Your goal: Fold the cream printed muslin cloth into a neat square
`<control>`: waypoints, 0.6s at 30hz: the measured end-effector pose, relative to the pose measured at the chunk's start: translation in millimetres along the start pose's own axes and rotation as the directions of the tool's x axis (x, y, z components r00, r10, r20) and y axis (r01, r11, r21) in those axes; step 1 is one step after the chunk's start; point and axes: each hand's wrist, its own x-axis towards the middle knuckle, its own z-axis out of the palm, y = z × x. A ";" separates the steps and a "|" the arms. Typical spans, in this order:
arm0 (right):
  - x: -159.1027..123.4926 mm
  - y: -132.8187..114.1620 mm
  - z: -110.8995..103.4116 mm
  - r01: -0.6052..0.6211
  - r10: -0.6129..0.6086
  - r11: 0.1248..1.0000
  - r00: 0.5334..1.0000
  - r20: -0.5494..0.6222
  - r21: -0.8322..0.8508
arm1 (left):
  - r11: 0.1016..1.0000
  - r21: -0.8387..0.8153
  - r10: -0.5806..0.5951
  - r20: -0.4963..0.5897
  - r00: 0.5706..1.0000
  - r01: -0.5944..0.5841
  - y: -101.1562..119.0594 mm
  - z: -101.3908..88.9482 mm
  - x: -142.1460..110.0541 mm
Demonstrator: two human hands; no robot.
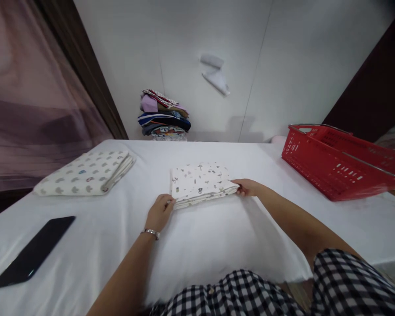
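Observation:
A folded white cloth (200,182) with small dark and olive prints lies flat in the middle of the white-covered table. My left hand (160,211) pinches its near left corner; a silver bracelet is on that wrist. At the near right corner, my right hand (248,187) grips the layered edge, lifting it slightly. Several folded layers show along the side closest to me. The fingertips under the cloth are partly hidden.
A folded cream cloth (88,173) with grey motifs lies at the left. Nearer me is a black phone-like slab (34,252). At the right stands a red plastic basket (325,164) with metal handles. Folded clothes (164,115) are stacked beyond the far edge, by the wall.

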 end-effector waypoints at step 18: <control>-7.4 31.8 22.8 0.010 -0.004 0.896 1.000 -0.014 0.445 | 0.794 0.441 0.388 0.161 0.907 -0.418 37.6 17.2 -7.0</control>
